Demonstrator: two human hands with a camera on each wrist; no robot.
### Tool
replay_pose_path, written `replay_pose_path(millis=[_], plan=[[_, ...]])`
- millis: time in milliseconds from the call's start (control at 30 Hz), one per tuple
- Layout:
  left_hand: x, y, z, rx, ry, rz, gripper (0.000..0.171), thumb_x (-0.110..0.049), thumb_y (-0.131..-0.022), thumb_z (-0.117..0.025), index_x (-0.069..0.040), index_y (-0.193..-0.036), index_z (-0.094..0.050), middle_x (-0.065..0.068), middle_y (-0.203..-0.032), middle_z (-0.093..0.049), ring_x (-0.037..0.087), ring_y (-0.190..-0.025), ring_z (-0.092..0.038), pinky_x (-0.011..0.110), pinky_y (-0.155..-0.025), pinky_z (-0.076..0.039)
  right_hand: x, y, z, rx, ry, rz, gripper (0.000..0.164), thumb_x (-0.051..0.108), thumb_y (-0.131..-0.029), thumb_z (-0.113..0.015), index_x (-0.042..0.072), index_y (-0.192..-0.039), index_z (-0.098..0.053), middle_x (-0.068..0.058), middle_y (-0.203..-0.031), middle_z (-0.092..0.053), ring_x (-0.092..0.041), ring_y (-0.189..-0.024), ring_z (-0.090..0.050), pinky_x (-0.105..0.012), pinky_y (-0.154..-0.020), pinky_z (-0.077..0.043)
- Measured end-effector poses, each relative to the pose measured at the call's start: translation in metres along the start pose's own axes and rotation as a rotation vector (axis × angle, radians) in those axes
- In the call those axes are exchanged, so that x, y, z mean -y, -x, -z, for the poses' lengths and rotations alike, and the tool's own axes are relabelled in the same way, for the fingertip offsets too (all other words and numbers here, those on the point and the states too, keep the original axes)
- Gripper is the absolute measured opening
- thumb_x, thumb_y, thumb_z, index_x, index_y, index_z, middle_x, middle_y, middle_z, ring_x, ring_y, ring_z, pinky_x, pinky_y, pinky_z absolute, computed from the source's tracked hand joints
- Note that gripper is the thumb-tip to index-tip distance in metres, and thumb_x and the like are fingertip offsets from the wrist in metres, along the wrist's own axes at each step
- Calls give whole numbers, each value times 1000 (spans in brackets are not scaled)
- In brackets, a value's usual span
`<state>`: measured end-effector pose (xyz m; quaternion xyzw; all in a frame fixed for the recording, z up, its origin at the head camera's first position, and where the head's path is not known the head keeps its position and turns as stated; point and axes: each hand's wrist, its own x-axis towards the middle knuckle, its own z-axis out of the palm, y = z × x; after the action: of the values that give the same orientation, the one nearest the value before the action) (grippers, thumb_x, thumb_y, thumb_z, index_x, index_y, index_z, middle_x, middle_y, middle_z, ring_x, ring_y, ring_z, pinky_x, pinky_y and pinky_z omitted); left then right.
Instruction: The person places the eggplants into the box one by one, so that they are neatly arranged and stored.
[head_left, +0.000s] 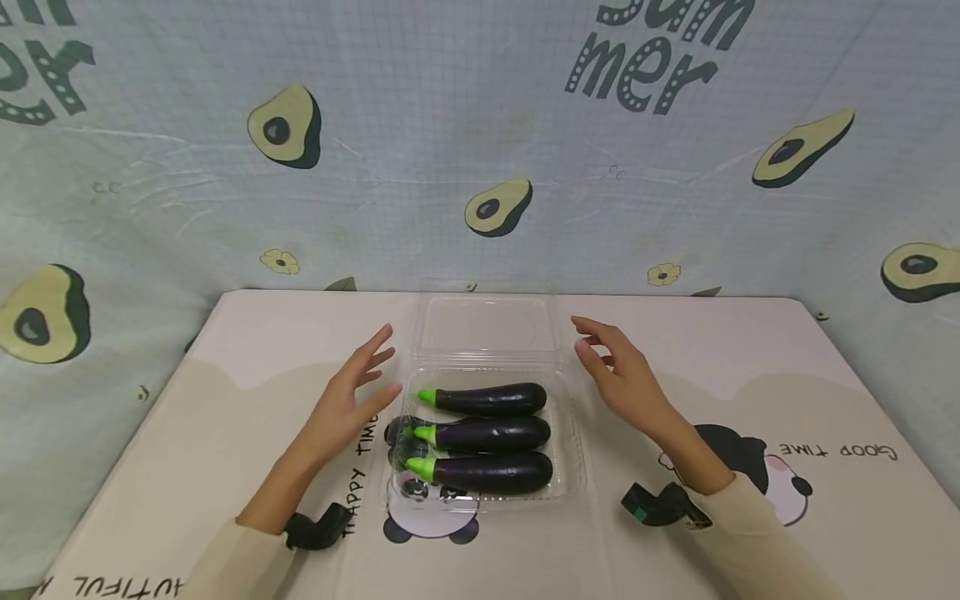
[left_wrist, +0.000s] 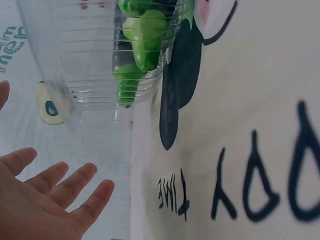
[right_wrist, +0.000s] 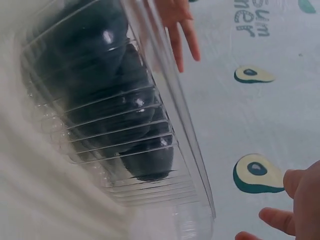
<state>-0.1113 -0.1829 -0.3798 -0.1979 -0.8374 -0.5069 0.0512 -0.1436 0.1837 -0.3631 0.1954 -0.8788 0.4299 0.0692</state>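
Three dark purple eggplants lie side by side in a clear plastic container point(head_left: 566, 479), their green stem ends to the left: a far eggplant point(head_left: 491, 400), a middle eggplant point(head_left: 495, 434) and a near eggplant point(head_left: 491, 473). The container's hinged lid point(head_left: 487, 325) is folded back, away from me. My left hand point(head_left: 352, 408) hovers left of the container with fingers spread, touching nothing. To the right, my right hand point(head_left: 622, 375) hovers beside the lid, fingers slightly bent and holding nothing. In the left wrist view, green stem ends point(left_wrist: 145, 37) show through the container's ribbed wall.
A pale table mat point(head_left: 285, 400) with printed pandas and lettering lies beneath the container. Behind it hangs a light curtain point(head_left: 405, 167) printed with avocados. Dark wrist cameras point(head_left: 318, 527) sit on both wrists, near the table surface.
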Motion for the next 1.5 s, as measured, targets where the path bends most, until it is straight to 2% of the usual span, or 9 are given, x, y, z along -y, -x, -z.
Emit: replay_pose_path(millis=[233,467,600,733,967,1200,1367,1500], plan=[[3,-15,-6,-3,81,74,68,-16,-97,-56,-20,-154,-20,8,-157,-19,34,-134,-36,55,-105,-32,-1,-4,0,51,-130,-165,49,31,-103,-44,9,-146,-38,-19,-141,-44,-34,-128,-42,-56,-101,-37],[3,-29,-10,48,150,131,67,-23,-98,-54,-21,-154,-18,7,-158,-14,36,-137,-30,60,-104,-29,-2,-8,-3,85,-218,-242,53,34,-103,-43,9,-148,-33,-22,-144,-40,-41,-119,-52,-54,-99,-40],[2,-35,-12,66,183,157,68,-23,-98,-53,-17,-154,-16,9,-158,-12,37,-137,-29,59,-104,-30,-3,-10,-7,98,-246,-248,54,35,-102,-44,8,-148,-32,-23,-144,-40,-42,-119,-52,-53,-99,-40],[2,-39,-14,53,220,182,69,-23,-99,-53,-14,-154,-14,9,-158,-12,36,-137,-31,58,-104,-31,-3,-10,-9,105,-274,-243,55,35,-102,-43,6,-148,-32,-25,-143,-41,-42,-119,-51,-53,-100,-39],[4,-43,-16,32,269,183,67,-21,-99,-52,-10,-154,-14,18,-156,-17,36,-137,-31,54,-107,-30,-4,-11,-10,106,-292,-247,55,34,-102,-44,5,-147,-32,-26,-142,-42,-41,-120,-51,-52,-99,-40],[4,-43,-16,11,298,224,66,-23,-100,-50,-11,-154,-14,19,-156,-16,34,-138,-29,53,-109,-26,-3,-11,-11,105,-312,-253,54,33,-102,-45,4,-147,-33,-26,-141,-42,-40,-121,-50,-50,-99,-41],[0,-45,-17,5,275,288,67,-29,-100,-51,-10,-154,-16,21,-154,-20,34,-139,-28,53,-110,-25,-2,-12,-11,106,-316,-254,54,33,-102,-45,4,-147,-33,-26,-140,-43,-40,-121,-49,-49,-99,-41],[-2,-46,-17,-5,247,304,68,-31,-100,-51,-8,-153,-17,23,-152,-25,36,-138,-29,52,-109,-27,-2,-12,-11,110,-322,-256,54,31,-102,-45,4,-147,-33,-25,-141,-42,-38,-123,-48,-48,-99,-42]])
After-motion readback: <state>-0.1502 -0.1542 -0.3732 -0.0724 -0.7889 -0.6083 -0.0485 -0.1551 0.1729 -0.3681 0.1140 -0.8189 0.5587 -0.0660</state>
